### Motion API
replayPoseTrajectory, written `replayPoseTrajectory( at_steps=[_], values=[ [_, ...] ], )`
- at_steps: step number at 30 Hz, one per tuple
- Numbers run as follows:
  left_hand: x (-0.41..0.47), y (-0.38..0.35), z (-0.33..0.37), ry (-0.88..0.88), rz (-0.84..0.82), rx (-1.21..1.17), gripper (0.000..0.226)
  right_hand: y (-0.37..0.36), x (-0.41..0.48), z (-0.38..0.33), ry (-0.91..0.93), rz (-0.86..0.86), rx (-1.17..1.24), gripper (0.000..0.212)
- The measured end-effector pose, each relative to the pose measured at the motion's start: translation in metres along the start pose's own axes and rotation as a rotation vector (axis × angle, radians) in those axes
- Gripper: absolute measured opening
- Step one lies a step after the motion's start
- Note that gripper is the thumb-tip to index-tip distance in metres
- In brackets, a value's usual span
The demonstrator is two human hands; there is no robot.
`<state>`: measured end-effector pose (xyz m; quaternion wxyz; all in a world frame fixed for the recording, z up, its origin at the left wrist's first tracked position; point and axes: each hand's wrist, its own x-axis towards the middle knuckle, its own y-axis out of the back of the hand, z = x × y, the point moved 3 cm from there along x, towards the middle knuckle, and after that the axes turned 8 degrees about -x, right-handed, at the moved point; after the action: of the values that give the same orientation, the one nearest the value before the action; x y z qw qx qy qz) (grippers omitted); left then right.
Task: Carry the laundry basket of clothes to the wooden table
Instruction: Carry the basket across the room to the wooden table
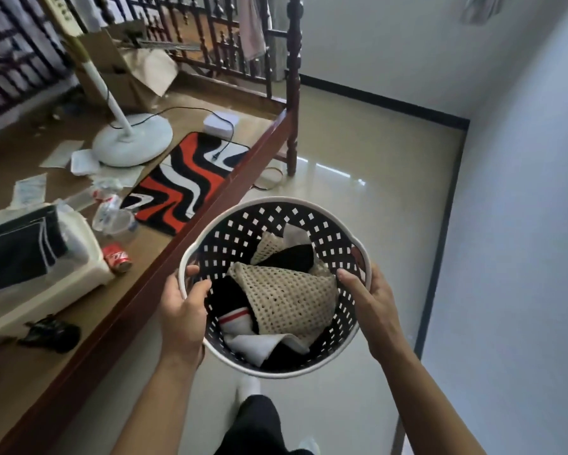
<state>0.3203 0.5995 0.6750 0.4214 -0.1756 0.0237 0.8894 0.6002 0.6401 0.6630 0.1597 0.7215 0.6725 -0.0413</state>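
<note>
Both hands hold a round laundry basket in the air above the pale tiled floor, just right of the long wooden tabletop. The basket has a white rim and dark perforated walls with small square holes. The left hand grips the near-left rim, thumb curled inside the wall and the other fingers wrapped over the rim's outside. The right hand clasps the right rim the same way, its thumb pressed down inside the basket. Inside lie clothes: a beige open-knit garment on top, with black and white pieces under it, one showing a red stripe. On the tabletop stand a white fan base, a red, black and white wavy mat, a red soda can lying on its side, a crumpled clear plastic bottle, a cardboard box and scattered papers. A turned wooden post rises at the tabletop's far corner. Below the basket, a dark trouser leg is in view.
</note>
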Motion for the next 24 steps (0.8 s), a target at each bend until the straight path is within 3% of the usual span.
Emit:
replayPoseTrajectory(
  at_steps=[5, 10, 17, 24],
  values=[
    [0.089, -0.094, 0.01, 0.01, -0.084, -0.003, 0.023, 0.004, 0.105, -0.021, 0.001, 0.086, -0.012, 0.045],
    [0.167, -0.213, 0.036, -0.009, -0.241, 0.031, 0.023, 0.037, 0.2, -0.059, -0.018, 0.24, -0.013, 0.072],
    [0.233, -0.387, 0.069, 0.017, -0.494, 0.064, 0.023, 0.106, 0.296, -0.097, -0.016, 0.484, 0.097, 0.037],
    [0.294, -0.555, 0.052, 0.025, -0.578, 0.111, 0.027, 0.178, 0.438, -0.1, -0.018, 0.569, 0.186, 0.036]
  ],
)
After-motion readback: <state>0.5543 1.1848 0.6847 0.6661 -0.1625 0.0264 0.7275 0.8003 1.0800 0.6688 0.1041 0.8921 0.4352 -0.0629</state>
